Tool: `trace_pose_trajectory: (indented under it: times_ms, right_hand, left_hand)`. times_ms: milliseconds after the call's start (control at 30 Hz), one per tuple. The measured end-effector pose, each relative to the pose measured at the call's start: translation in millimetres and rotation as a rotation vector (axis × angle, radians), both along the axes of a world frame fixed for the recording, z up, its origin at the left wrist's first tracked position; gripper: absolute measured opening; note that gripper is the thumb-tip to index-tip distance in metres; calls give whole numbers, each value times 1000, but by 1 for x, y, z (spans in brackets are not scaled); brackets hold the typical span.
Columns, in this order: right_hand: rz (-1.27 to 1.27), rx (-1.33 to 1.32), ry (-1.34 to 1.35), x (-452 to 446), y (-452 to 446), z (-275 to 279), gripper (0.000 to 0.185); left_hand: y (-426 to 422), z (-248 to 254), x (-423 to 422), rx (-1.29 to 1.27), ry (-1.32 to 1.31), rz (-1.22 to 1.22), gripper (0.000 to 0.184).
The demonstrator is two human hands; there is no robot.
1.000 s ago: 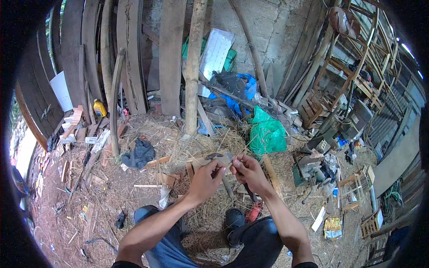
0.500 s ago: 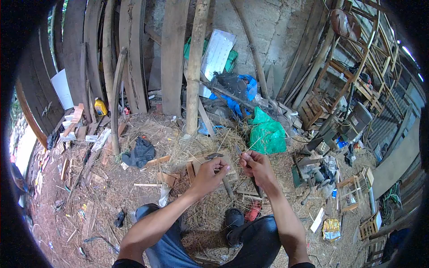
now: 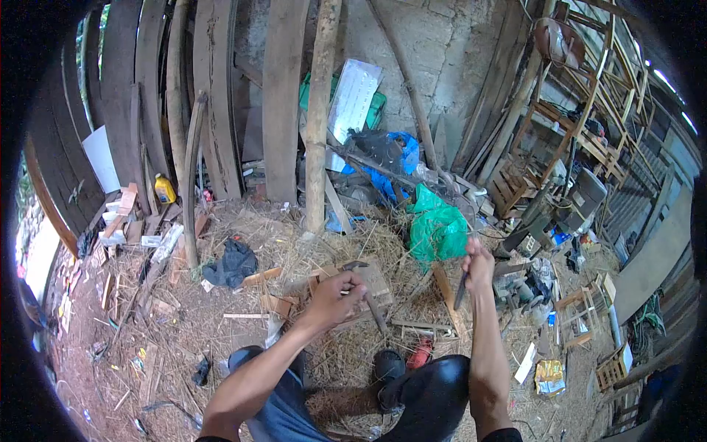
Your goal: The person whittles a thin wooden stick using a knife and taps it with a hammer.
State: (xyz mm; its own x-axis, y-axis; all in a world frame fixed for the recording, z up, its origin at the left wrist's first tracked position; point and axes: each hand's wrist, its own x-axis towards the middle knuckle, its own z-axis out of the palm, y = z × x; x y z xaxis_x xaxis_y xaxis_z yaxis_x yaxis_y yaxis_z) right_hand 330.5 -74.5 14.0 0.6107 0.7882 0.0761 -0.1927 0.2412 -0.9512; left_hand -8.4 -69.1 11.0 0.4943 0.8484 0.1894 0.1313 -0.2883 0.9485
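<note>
My left hand (image 3: 336,300) is closed above the straw-covered ground, with a small pale spot at its fingers that is too small to name. Beside it a hammer (image 3: 375,313) shows its dark head and wooden handle over a wooden block (image 3: 372,278). Farther right, my right hand (image 3: 479,269) is wrapped round a slim dark-handled tool (image 3: 461,292). The dark end sticks out below the fist; the other end is blurred. Behind that hand lies a green plastic bag (image 3: 438,228).
A red object (image 3: 420,353) lies near my shoe (image 3: 388,366). A wooden post (image 3: 319,125) rises ahead. Black cloth (image 3: 232,264) sits on the left, a yellow bottle (image 3: 164,188) behind it. Metal machinery (image 3: 582,202) and a small wooden frame (image 3: 577,317) stand right.
My right hand has moved away from my left, to the right, carrying the dark-handled tool. My left hand has shifted slightly left and down. The view has tilted slightly.
</note>
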Motion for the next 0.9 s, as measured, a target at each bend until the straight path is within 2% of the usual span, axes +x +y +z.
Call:
trace_pose_trajectory:
  times_ms: [33,100,133,200,233,300,333,400,433,500,567,633,833,900]
  right_hand:
    - [5,10,-6,-6,-3,-6,18]
    - [23,-225,-160,-25,-10,-24,16]
    - [170,-143,-175,-37,-10,-21,17]
    - [280,-117,-235,-69,-9,-3,17]
    - [278,-119,-233,-89,-13,7,17]
    - [515,-86,-154,-118,-19,20,18]
    - [518,-87,-153,-122,-17,16,18]
    - [709,-74,-28,-125,-12,5,19]
    - [711,-74,-23,-123,-10,4,19]
    - [606,-59,53,-116,-8,5,19]
    - [619,-37,81,-113,-12,7,18]
    - [714,-98,-42,-120,-16,10,17]
    - [647,-123,-5,-110,-13,11,15]
    - [634,-57,44,-102,-9,7,16]
  left_hand:
    - [5,2,-1,10,-6,5,14]
    - [10,1,0,133,66,161,13]
    - [9,1,2,131,75,155,13]
    - [6,2,14,263,56,228,13]
    - [3,4,18,261,57,226,13]
    - [-4,10,22,308,123,216,12]
    - [-4,8,25,307,124,218,12]
    - [-4,3,27,432,146,239,12]
    - [-3,2,26,431,151,239,12]
    - [-3,-1,24,595,230,246,13]
    - [-3,-2,23,562,236,232,12]
    - [-4,-1,25,531,240,222,12]
    - [-8,0,26,511,195,199,9]
    - [-11,4,25,511,216,185,10]
